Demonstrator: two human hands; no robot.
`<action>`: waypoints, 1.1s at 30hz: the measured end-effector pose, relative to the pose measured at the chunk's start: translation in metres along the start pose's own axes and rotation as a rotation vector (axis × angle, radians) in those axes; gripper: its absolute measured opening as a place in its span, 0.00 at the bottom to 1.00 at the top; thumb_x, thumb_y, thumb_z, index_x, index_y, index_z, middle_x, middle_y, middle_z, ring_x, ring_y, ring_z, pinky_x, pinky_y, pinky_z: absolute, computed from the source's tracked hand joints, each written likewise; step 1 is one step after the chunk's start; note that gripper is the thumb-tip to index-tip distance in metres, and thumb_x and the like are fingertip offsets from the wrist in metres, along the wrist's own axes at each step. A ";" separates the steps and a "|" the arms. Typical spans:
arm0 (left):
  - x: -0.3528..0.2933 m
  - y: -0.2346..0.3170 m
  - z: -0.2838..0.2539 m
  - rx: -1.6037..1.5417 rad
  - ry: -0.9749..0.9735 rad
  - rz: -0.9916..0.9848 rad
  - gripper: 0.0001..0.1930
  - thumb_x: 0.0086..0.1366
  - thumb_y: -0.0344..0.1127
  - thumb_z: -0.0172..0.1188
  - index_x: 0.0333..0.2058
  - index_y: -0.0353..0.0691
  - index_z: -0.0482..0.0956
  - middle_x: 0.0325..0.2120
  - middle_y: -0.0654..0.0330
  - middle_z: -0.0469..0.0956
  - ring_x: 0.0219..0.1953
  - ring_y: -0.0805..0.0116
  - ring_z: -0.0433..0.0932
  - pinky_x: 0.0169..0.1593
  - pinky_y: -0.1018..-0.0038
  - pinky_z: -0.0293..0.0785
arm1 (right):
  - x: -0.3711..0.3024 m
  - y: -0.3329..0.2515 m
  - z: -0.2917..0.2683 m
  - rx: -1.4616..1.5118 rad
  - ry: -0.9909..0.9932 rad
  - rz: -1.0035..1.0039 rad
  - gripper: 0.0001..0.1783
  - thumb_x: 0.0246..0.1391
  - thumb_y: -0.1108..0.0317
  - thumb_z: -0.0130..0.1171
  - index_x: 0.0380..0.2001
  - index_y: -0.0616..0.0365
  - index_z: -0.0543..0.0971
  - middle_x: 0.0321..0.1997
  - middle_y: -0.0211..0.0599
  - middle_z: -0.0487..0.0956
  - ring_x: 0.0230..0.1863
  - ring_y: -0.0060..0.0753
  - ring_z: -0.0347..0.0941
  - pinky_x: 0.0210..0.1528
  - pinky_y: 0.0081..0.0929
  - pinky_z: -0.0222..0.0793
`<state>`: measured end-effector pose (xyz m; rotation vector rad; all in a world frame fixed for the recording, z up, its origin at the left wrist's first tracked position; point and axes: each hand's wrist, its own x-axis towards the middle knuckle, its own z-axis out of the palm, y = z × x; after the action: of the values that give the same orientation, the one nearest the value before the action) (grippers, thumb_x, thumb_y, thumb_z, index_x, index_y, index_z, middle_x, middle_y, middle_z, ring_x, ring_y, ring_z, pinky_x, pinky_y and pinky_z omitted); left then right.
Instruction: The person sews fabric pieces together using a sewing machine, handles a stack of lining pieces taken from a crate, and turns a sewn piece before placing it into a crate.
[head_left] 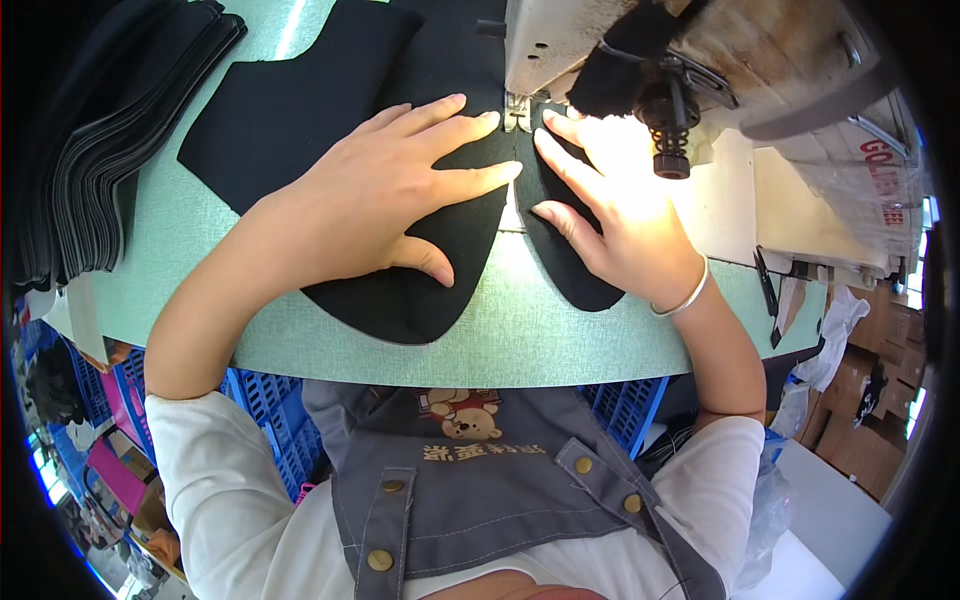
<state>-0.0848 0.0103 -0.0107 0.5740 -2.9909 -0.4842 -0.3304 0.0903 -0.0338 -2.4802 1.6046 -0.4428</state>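
A black fabric piece (420,310) lies on the pale green table under a sewing machine (560,45). My left hand (385,190) rests on it, fingers spread, palm down. To the right of the presser foot (517,112), my right hand (620,200) presses on a narrower black fabric part (575,285), its fingers apart. Between the hands, the two parts meet near the foot and split into a gap toward me. Bright lamp light washes out part of my right hand. The needle itself is too small to make out.
A tall stack of black cut pieces (95,150) stands at the far left, with another black piece (270,120) beside it. Thread snips (768,295) lie near the right table edge (800,350). Blue crates (285,420) stand below the table; cardboard boxes (865,400) are at the right.
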 end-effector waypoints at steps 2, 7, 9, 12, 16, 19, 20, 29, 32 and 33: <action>0.002 -0.003 0.001 0.005 0.013 -0.001 0.45 0.40 0.48 0.72 0.61 0.50 0.68 0.64 0.51 0.59 0.64 0.46 0.59 0.66 0.55 0.57 | 0.001 0.008 0.003 0.021 0.003 -0.017 0.29 0.51 0.64 0.64 0.57 0.59 0.73 0.62 0.45 0.70 0.61 0.48 0.66 0.64 0.42 0.56; 0.005 -0.006 0.003 0.031 0.024 -0.024 0.44 0.42 0.49 0.70 0.62 0.53 0.68 0.64 0.51 0.60 0.64 0.45 0.59 0.67 0.55 0.57 | 0.006 0.036 0.009 -0.166 -0.097 -0.154 0.28 0.55 0.65 0.60 0.59 0.57 0.72 0.54 0.45 0.75 0.46 0.43 0.68 0.55 0.38 0.59; 0.009 -0.009 0.005 0.077 0.159 0.062 0.37 0.46 0.49 0.69 0.58 0.50 0.72 0.58 0.52 0.67 0.58 0.47 0.65 0.63 0.56 0.61 | 0.007 0.043 0.011 -0.186 -0.119 -0.135 0.27 0.55 0.64 0.59 0.59 0.57 0.72 0.46 0.43 0.77 0.39 0.41 0.66 0.49 0.35 0.60; 0.005 -0.003 -0.014 -0.113 -0.047 0.098 0.29 0.50 0.49 0.68 0.50 0.45 0.78 0.46 0.56 0.74 0.47 0.54 0.71 0.52 0.59 0.67 | 0.000 0.045 0.016 -0.380 0.007 -0.286 0.25 0.54 0.69 0.61 0.56 0.56 0.74 0.43 0.42 0.78 0.40 0.41 0.70 0.48 0.32 0.64; -0.006 -0.003 -0.027 -0.384 -0.267 0.310 0.20 0.52 0.44 0.69 0.41 0.41 0.82 0.33 0.63 0.76 0.36 0.63 0.73 0.40 0.68 0.64 | 0.000 0.022 0.001 0.063 0.023 -0.090 0.22 0.48 0.71 0.65 0.49 0.54 0.79 0.52 0.39 0.77 0.57 0.42 0.70 0.58 0.35 0.65; -0.006 -0.007 -0.022 -0.431 -0.316 0.365 0.14 0.52 0.39 0.68 0.38 0.42 0.83 0.30 0.66 0.78 0.35 0.65 0.73 0.41 0.69 0.64 | -0.003 0.019 -0.006 0.056 -0.043 -0.085 0.23 0.47 0.70 0.66 0.49 0.53 0.79 0.52 0.38 0.76 0.58 0.42 0.70 0.59 0.38 0.65; -0.007 -0.006 -0.021 -0.429 -0.315 0.363 0.14 0.52 0.39 0.68 0.38 0.42 0.83 0.30 0.66 0.78 0.35 0.65 0.73 0.41 0.69 0.64 | -0.002 0.020 -0.007 0.045 -0.036 -0.097 0.23 0.47 0.69 0.67 0.49 0.53 0.79 0.53 0.38 0.76 0.58 0.42 0.70 0.59 0.38 0.65; -0.004 0.011 -0.014 -0.386 -0.224 0.275 0.05 0.52 0.30 0.65 0.29 0.43 0.81 0.27 0.67 0.76 0.33 0.65 0.73 0.41 0.67 0.63 | 0.001 0.023 -0.004 0.069 0.008 -0.119 0.25 0.48 0.72 0.64 0.52 0.54 0.77 0.54 0.41 0.76 0.56 0.44 0.69 0.59 0.38 0.63; -0.003 0.011 -0.015 -0.319 -0.186 0.240 0.05 0.51 0.30 0.65 0.28 0.43 0.80 0.26 0.67 0.74 0.33 0.65 0.72 0.42 0.67 0.63 | 0.002 0.025 -0.003 0.059 0.008 -0.109 0.26 0.48 0.72 0.63 0.54 0.55 0.77 0.55 0.42 0.75 0.54 0.44 0.69 0.58 0.37 0.63; -0.004 0.011 -0.014 -0.302 -0.154 0.232 0.05 0.51 0.30 0.65 0.28 0.43 0.80 0.25 0.67 0.74 0.33 0.65 0.72 0.42 0.68 0.63 | 0.003 0.026 -0.002 0.051 0.015 -0.116 0.26 0.48 0.72 0.63 0.54 0.55 0.76 0.55 0.42 0.75 0.54 0.44 0.69 0.58 0.37 0.63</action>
<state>-0.0838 0.0172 0.0063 0.1693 -2.9823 -0.9732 -0.3519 0.0772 -0.0391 -2.5463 1.4402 -0.5129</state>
